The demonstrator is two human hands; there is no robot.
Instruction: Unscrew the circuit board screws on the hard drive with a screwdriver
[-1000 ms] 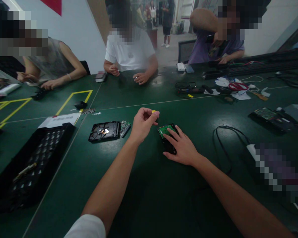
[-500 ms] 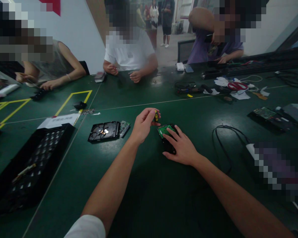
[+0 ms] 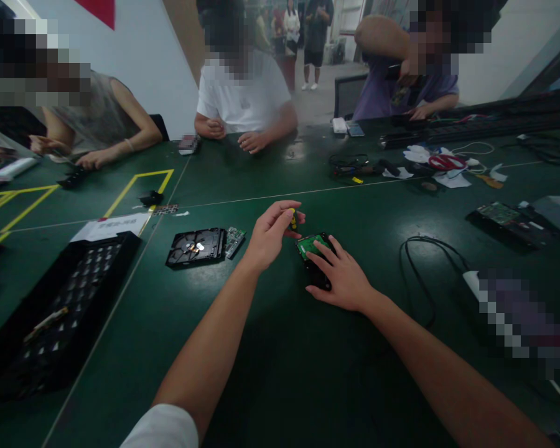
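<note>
My left hand (image 3: 269,236) is closed around the yellow-and-black handle of a screwdriver (image 3: 293,219), held at the far left corner of a hard drive (image 3: 315,274). Its tip is too small to make out. My right hand (image 3: 343,274) lies with fingers spread across that drive, pressing on its green circuit board (image 3: 310,245) and black casing. To the left, another hard drive (image 3: 196,247) rests on the table, with a loose circuit board (image 3: 235,241) against its right side.
A long black tray (image 3: 74,305) stands at left beside a paper sheet (image 3: 112,226). At right lie a black cable (image 3: 404,249), another drive (image 3: 506,223) and a pixelated object (image 3: 522,311). Cables and gloves (image 3: 415,154) lie farther back. Several people sit opposite.
My left fingers have shifted slightly around the screwdriver handle. My right hand and the drive stay put. Across the table, the person in white has moved their hands.
</note>
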